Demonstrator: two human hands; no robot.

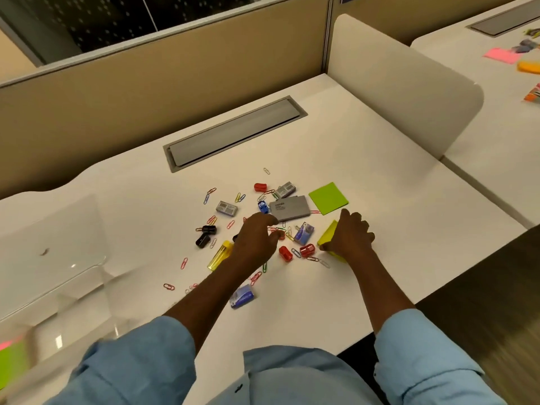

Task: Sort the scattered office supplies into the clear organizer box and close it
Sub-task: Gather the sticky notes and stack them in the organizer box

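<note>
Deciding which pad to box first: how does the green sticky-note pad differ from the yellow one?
The green sticky-note pad lies flat and untouched on the desk; the yellow sticky-note pad is tilted up, gripped by the right hand. Green shows its whole square face; yellow is partly hidden. Both are bright pads.

surface [380, 171]: white, strewn with coloured paper clips [184, 263] | left hand [257, 241]: fingers curled over clips mid-scatter, hold unclear | right hand [352, 236]: grips yellow pad [328, 233], tilted on edge | green pad [328, 198]: flat, just beyond right hand, beside grey case [289, 208] | clear organizer box [58, 258]: far left, apart from scatter
</note>
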